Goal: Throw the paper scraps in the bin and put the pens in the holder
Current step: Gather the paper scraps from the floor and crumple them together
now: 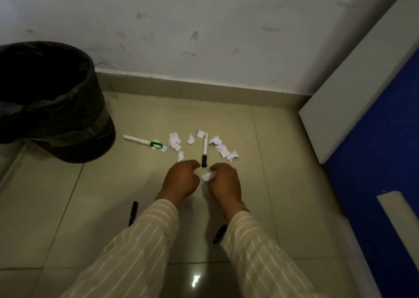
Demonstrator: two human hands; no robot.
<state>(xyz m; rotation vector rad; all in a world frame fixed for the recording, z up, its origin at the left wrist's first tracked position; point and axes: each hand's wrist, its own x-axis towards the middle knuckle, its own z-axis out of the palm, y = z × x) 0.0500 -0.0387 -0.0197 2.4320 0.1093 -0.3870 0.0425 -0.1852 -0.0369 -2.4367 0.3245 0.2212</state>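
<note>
Striped sleeves fill the lower frame, both of my forearms reaching forward and down to the tiled floor. Two dark pens lie close to my arms: one just outside my left sleeve, the other partly hidden under my right sleeve. My right hand is curled with the fingers clamped on a crumpled paper scrap, white paper showing at the thumb side; I judge it is bunched there so that several pieces can go in one trip. My left hand is curled as well, fingers drawn together, but whether it encloses paper I cannot tell. Both hands sit low over the floor just short of the litter, placed for gathering. Beyond them the remaining paper scraps lie scattered in a loose arc. A white marker with a black cap lies among them, its cap end pointing at my hands, a scrap touching its far end. A white marker with a green cap lies to the left, well apart from my hands, nearer the bin. The bin, lined with a black bag, stands at far left against the wall, mouth open and within an arm's swing. No pen holder is in view. Collection of scraps is, in my judgement, at an early stage; no pen is yet picked up.
</note>
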